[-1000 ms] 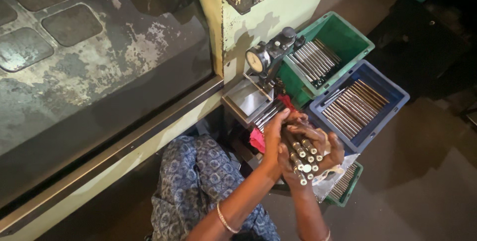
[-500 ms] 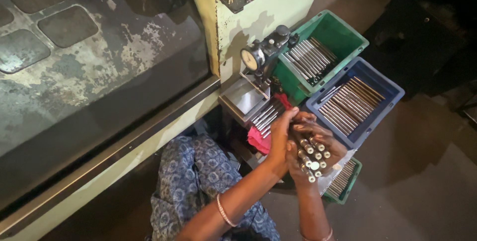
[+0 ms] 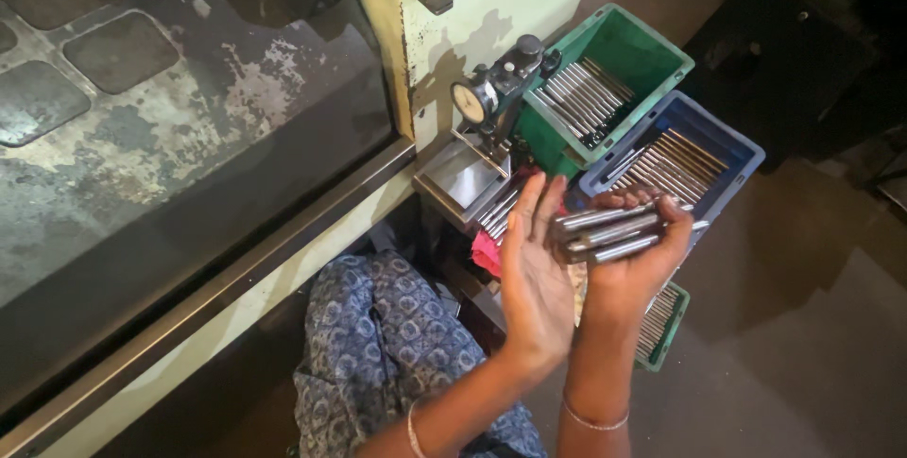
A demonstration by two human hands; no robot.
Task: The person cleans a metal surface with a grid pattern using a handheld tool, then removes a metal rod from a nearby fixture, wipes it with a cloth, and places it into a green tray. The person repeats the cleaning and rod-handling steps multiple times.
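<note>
While right hand (image 3: 631,274) fingers (image 3: 673,231) grip metal rods (image 3: 605,233), left hand (image 3: 535,279) flat open, touching rod ends

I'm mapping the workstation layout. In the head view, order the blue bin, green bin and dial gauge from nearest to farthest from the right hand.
1. Blue bin: just beyond the right hand.
2. Green bin: behind the blue one.
3. Dial gauge: up left, on the machine; nearly level with the green bin.

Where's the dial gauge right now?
Head view, upper centre: the dial gauge sits against the cream machine column, just left of the green bin of metal rods and above a small metal tray.
</note>
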